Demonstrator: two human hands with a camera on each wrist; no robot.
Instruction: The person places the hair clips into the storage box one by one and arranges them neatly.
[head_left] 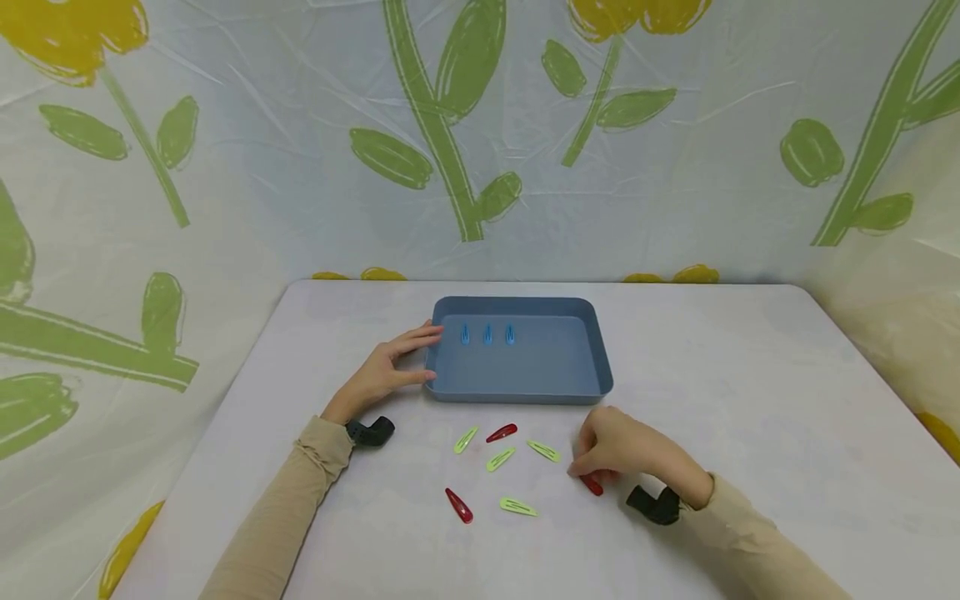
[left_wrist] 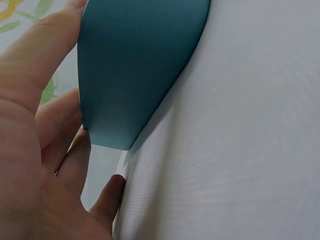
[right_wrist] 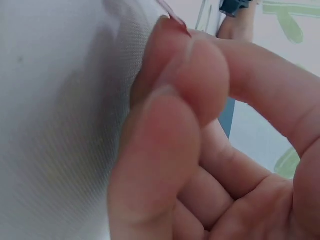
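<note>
My right hand (head_left: pixel 626 446) bends low over the table, its fingertips pinching a red snap hair clip (head_left: pixel 592 485). In the right wrist view a sliver of that red clip (right_wrist: pixel 173 17) shows at the curled fingers; the rest is hidden. At the left side of a blue-grey tray (head_left: pixel 525 398), my left hand (head_left: pixel 382 371) rests with fairly straight fingers and thumb touching the rim. The left wrist view shows the tray's outer wall (left_wrist: pixel 135 70) against those fingers. Three blue hair clips (head_left: pixel 487 334) stand in a row inside the tray, toward its upper left.
Between the hands lie two more red hair clips (head_left: pixel 459 506) and several light green hair clips (head_left: pixel 518 507), scattered in front of the tray. A white table (head_left: pixel 712 358) carries everything. Behind it hangs a flower-patterned sheet (head_left: pixel 300 167).
</note>
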